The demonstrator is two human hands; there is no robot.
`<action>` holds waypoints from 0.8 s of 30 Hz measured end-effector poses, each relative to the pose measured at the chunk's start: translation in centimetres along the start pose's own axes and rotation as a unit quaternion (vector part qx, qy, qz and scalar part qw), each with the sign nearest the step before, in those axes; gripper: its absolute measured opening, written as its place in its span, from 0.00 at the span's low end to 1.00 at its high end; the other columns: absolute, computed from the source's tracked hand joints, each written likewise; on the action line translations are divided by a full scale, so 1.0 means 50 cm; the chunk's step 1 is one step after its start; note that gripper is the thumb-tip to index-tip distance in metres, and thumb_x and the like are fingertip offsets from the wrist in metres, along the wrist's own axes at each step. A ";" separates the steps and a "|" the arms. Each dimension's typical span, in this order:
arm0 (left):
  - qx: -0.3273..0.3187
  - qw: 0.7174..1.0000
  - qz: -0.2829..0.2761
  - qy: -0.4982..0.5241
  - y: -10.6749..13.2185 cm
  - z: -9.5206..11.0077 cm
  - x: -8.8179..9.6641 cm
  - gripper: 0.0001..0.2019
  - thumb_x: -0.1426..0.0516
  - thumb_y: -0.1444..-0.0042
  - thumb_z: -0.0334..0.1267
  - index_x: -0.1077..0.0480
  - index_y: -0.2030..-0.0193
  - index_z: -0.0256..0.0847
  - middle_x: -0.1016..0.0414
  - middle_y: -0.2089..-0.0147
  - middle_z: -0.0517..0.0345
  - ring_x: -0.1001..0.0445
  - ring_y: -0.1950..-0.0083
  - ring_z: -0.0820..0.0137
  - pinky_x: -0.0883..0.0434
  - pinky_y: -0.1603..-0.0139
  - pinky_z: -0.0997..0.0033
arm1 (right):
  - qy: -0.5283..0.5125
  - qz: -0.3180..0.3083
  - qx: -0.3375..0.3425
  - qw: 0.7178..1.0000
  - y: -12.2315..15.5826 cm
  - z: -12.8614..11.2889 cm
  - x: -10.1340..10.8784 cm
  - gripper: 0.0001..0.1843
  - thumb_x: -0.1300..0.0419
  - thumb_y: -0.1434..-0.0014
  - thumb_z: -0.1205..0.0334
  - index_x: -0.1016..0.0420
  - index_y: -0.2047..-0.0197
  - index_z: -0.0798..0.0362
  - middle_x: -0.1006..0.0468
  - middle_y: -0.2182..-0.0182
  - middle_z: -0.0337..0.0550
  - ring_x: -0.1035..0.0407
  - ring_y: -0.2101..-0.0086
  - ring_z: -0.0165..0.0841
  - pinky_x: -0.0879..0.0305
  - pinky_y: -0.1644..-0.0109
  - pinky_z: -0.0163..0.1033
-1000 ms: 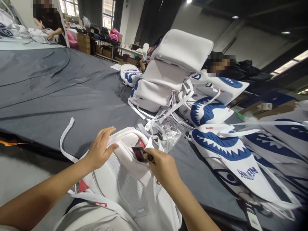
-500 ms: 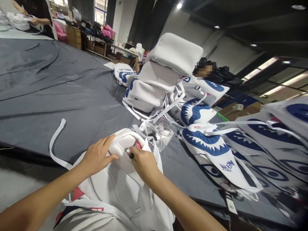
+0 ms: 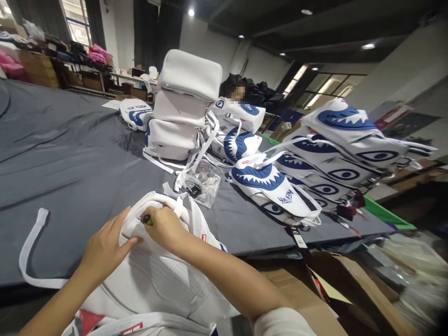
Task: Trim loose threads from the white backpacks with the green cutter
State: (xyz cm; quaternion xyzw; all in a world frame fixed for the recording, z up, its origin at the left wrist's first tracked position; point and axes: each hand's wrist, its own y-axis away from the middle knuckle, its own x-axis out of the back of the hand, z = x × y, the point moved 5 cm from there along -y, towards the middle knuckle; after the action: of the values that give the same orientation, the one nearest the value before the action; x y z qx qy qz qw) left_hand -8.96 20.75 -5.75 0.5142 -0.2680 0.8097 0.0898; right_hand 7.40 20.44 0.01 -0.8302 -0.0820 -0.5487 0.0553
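Note:
A white backpack (image 3: 154,275) lies in front of me at the table edge, its back panel with dotted padding and straps facing me. Around the left side of its top edge my left hand (image 3: 105,245) is closed, with the thumb on the near side. My right hand (image 3: 166,228) is a fist near the middle of the top, closed on a small tool (image 3: 146,219) with a dark round end and a bit of green. The tool's working end is hidden against the white fabric. A loose white strap (image 3: 26,252) trails off to the left.
Beyond the backpack lie a clear plastic bag (image 3: 206,184) and a stack of white backpacks (image 3: 178,105). More backpacks with blue shark-mouth prints (image 3: 261,179) stand to the right. A person (image 3: 238,88) is behind them. Below the dark-covered table (image 3: 87,172) is an open cardboard box (image 3: 353,289).
The view has swung right, so everything sits further left. Both hands stay at the backpack's top; the right hand has come closer to the left one, the tool still in it.

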 end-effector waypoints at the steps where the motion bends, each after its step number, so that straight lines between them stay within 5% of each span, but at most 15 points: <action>1: -0.001 1.000 0.000 -0.002 0.001 0.000 0.000 0.30 0.49 0.34 0.49 0.49 0.29 0.40 0.31 0.34 0.44 0.28 0.37 0.54 0.26 0.45 0.57 | -0.001 0.008 0.018 1.000 0.003 0.002 0.001 0.14 0.40 0.40 0.66 0.24 0.50 0.54 0.18 0.64 0.45 0.26 0.63 0.37 0.42 0.63 0.36; 6: 0.008 1.000 0.006 0.007 -0.005 -0.003 -0.002 0.31 0.49 0.35 0.52 0.47 0.29 0.41 0.30 0.35 0.44 0.27 0.37 0.53 0.25 0.45 0.57 | 0.040 -0.010 0.148 0.988 0.004 -0.001 -0.001 0.17 0.41 0.38 0.68 0.27 0.47 0.47 0.18 0.66 0.38 0.26 0.66 0.32 0.45 0.66 0.35; 11: 0.023 1.000 -0.005 0.017 -0.009 -0.008 -0.005 0.31 0.50 0.36 0.52 0.46 0.29 0.41 0.31 0.34 0.45 0.27 0.37 0.52 0.24 0.45 0.54 | 0.135 -0.034 0.176 0.975 -0.009 -0.009 -0.009 0.07 0.42 0.36 0.65 0.25 0.55 0.51 0.20 0.70 0.40 0.27 0.70 0.34 0.47 0.71 0.36; 16: 0.027 0.998 -0.021 0.053 -0.009 -0.009 0.001 0.33 0.49 0.37 0.55 0.46 0.29 0.42 0.32 0.33 0.44 0.29 0.36 0.50 0.26 0.42 0.50 | 0.200 0.014 0.199 0.959 0.004 -0.027 -0.013 0.09 0.46 0.32 0.64 0.26 0.52 0.53 0.21 0.59 0.48 0.26 0.62 0.40 0.36 0.70 0.38; 21: 0.047 0.996 -0.034 0.062 0.001 -0.039 -0.021 0.35 0.49 0.38 0.57 0.57 0.26 0.60 0.32 0.32 0.51 0.29 0.37 0.44 0.26 0.45 0.40 | 0.248 0.069 0.241 0.936 0.033 -0.044 -0.004 0.14 0.51 0.30 0.63 0.24 0.53 0.52 0.21 0.55 0.48 0.27 0.62 0.40 0.33 0.68 0.42; 24: -0.017 0.999 -0.027 0.000 -0.003 -0.050 -0.043 0.41 0.49 0.38 0.51 0.70 0.24 0.60 0.31 0.33 0.49 0.26 0.40 0.40 0.24 0.51 0.37 | 0.248 0.062 0.238 0.937 0.032 -0.039 -0.003 0.14 0.51 0.30 0.63 0.24 0.53 0.50 0.19 0.57 0.46 0.27 0.65 0.38 0.37 0.73 0.41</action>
State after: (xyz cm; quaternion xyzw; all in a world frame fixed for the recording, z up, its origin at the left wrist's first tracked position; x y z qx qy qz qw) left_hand -9.88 22.50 -8.41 0.5191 -0.2681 0.8026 0.1203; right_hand 5.92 18.51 0.62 -0.6341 -0.1419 -0.6967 0.3039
